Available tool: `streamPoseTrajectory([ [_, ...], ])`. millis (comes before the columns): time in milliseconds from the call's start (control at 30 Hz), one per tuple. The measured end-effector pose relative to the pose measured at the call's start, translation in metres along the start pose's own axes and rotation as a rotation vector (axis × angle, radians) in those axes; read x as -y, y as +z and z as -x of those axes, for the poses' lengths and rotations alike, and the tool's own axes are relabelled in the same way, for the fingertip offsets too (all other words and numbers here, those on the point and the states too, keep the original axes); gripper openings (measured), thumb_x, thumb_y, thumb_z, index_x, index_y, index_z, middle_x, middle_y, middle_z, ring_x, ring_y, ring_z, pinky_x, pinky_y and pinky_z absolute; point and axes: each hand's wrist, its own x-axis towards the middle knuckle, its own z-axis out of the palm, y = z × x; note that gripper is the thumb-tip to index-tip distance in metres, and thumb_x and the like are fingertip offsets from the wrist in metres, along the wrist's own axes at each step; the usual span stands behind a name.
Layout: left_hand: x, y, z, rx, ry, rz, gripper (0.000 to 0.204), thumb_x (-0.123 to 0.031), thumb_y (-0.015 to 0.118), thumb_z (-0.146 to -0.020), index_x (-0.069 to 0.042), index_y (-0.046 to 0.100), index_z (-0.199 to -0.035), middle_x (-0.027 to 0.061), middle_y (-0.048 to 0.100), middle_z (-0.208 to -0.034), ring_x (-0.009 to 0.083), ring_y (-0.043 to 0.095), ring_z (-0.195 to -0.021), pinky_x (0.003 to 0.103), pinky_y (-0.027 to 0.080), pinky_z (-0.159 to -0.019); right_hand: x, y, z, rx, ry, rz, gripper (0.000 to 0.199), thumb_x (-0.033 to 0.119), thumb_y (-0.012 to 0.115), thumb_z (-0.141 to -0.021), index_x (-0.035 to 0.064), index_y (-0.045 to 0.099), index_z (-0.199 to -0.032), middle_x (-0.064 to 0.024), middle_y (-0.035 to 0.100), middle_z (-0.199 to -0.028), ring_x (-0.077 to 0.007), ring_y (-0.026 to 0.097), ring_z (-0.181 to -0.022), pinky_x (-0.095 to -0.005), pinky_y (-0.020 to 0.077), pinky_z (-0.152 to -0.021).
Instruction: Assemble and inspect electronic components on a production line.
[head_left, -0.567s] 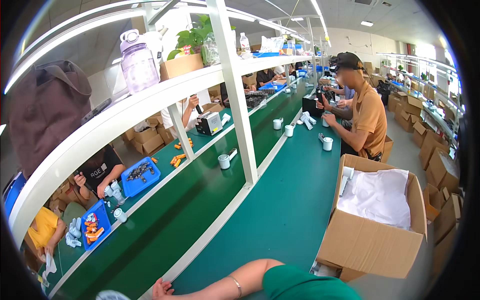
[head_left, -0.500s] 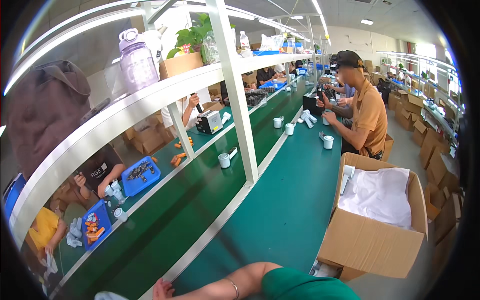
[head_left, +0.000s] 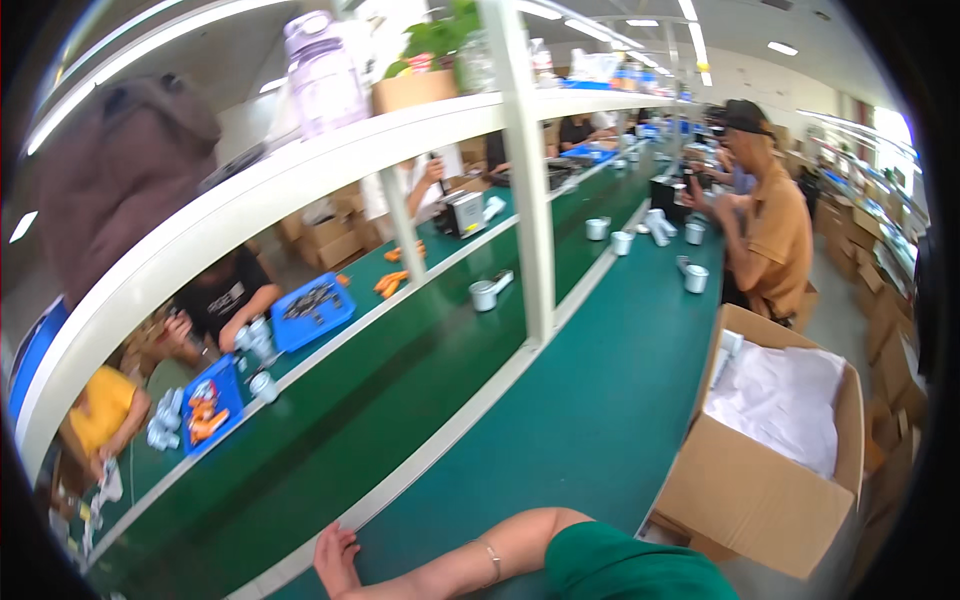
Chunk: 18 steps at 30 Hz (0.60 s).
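Note:
My right arm comes in from the lower edge, with a green sleeve and a thin bracelet at the wrist. My right hand (head_left: 338, 560) lies over the pale metal rail (head_left: 400, 490) between the green belt and the green worktop (head_left: 560, 420). Its fingers are loosely bent and somewhat apart, with nothing seen in them. My left hand is out of the picture. On the belt (head_left: 400, 390), farther off, sits a pale cup-shaped plastic part with a handle (head_left: 485, 294). Similar parts (head_left: 696, 278) stand at the worktop's far end.
An open cardboard box (head_left: 760, 500) lined with white sheeting stands at the right. A white post (head_left: 525, 180) and shelf (head_left: 330, 150) rise over the belt. Blue trays (head_left: 312, 338) hold small dark and orange parts across the belt. A co-worker in an orange shirt (head_left: 775, 215) works ahead.
The view has shifted, so the scene sits farther right and the shelf higher. More of my right hand shows at the rail. A pale shape at the lower left edge is gone from view.

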Motion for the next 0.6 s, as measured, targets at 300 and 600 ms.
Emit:
streamPoseTrajectory([
  [300,-0.034,0.016,0.024,0.050,0.009,0.012,0.031,-0.020,0.053,-0.093,0.001,0.056,-0.115,0.0106,0.063,-0.098,0.0158,0.059,-0.090,0.028,0.049,-0.076,0.037,-0.016,-0.015,0.230,0.191,-0.192,0.037,0.022,0.065,-0.083,-0.0015,0.053,-0.108,-0.0170,0.062,-0.089,-0.0286,0.062,-0.080,-0.0362,0.0478,-0.068],
  [600,-0.025,0.011,0.020,0.104,0.025,0.040,0.032,-0.021,0.052,-0.094,-0.001,0.055,-0.118,0.0090,0.062,-0.101,0.0149,0.056,-0.094,0.028,0.047,-0.080,0.042,-0.017,-0.024,0.286,0.278,-0.140,0.045,0.018,0.066,-0.081,-0.0001,0.051,-0.118,-0.0206,0.061,-0.104,-0.0339,0.061,-0.096,-0.0385,0.0480,-0.080],
])
